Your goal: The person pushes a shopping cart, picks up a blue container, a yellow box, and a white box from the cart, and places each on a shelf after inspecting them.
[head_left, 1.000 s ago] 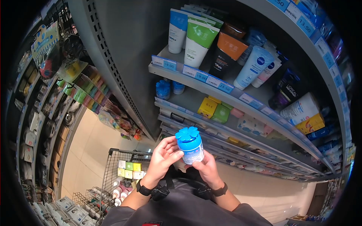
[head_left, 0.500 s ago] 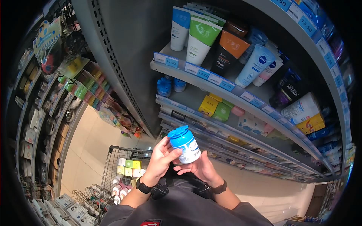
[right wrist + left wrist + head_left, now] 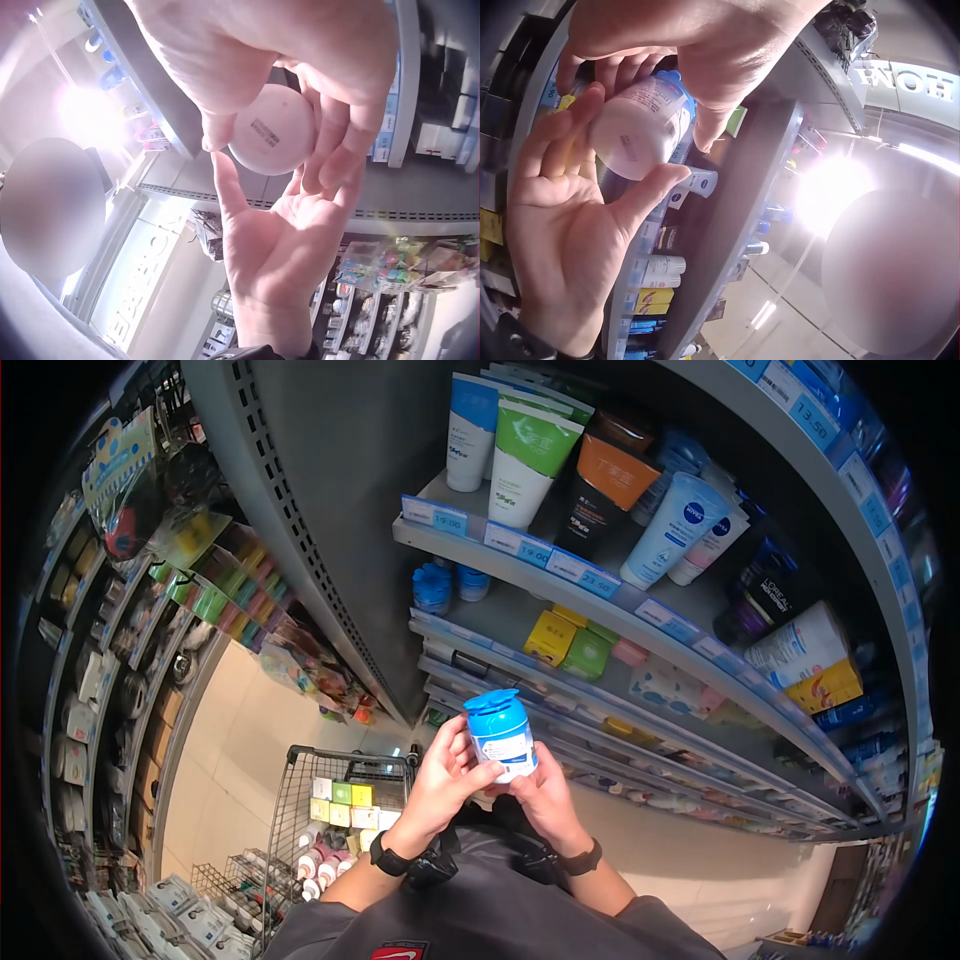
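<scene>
A small white plastic jar (image 3: 503, 748) with a blue flower-shaped lid (image 3: 494, 705) is held in front of the chest, its printed label toward the head view. My left hand (image 3: 440, 775) grips its left side, thumb across the lower front. From the other side, my right hand (image 3: 546, 800) holds the lower part with thumb and fingers. The white jar base (image 3: 271, 129) shows printed marks in the right wrist view. In the left wrist view the right palm (image 3: 559, 232) faces up, fingers around the base. Similar blue-lidded jars (image 3: 432, 590) stand on a shelf ahead.
Above the hands, a shelf holds squeeze tubes (image 3: 535, 460) behind price tags (image 3: 520, 550). Yellow and green boxes (image 3: 570, 645) sit one shelf lower. To the left stands a wire shopping cart (image 3: 285, 810) with boxes and bottles inside. Hanging packets (image 3: 235, 595) line the left side.
The jar has been turned and tipped: the lid's top faced me at first, then a barcode side showed, now the front label. My right fingers, spread beneath it half a second ago, hold it again.
</scene>
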A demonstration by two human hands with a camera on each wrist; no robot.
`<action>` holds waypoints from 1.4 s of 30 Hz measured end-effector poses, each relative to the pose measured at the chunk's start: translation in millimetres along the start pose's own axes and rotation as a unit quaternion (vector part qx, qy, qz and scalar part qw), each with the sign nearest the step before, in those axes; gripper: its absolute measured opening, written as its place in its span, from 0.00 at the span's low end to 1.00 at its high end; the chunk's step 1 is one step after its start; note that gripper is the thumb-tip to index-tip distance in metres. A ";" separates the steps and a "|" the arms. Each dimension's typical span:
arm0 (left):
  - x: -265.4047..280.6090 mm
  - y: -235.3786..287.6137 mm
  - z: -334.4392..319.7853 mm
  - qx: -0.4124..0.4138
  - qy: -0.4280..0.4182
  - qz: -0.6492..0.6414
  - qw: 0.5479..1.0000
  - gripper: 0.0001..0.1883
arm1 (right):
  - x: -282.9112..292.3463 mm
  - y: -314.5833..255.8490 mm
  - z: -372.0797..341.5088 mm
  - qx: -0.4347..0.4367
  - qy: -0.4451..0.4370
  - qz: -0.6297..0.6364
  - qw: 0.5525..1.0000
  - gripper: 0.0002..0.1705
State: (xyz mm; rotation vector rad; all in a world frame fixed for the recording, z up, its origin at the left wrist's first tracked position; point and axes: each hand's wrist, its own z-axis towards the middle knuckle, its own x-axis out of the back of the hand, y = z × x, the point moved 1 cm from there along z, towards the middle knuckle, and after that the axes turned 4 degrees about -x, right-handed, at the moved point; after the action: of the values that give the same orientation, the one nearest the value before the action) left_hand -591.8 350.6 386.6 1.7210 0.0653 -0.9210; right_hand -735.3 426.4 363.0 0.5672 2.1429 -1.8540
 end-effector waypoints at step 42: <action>4.8 -11.0 2.2 -0.005 -0.024 -0.111 0.994 0.26 | -1.7 2.5 -1.6 -0.100 -0.045 0.271 0.956 0.31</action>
State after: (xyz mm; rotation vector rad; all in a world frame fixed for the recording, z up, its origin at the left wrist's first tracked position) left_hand -594.9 350.9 374.8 1.7041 0.2337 -1.1222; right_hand -732.6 428.1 361.8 0.8931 1.8401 -1.3244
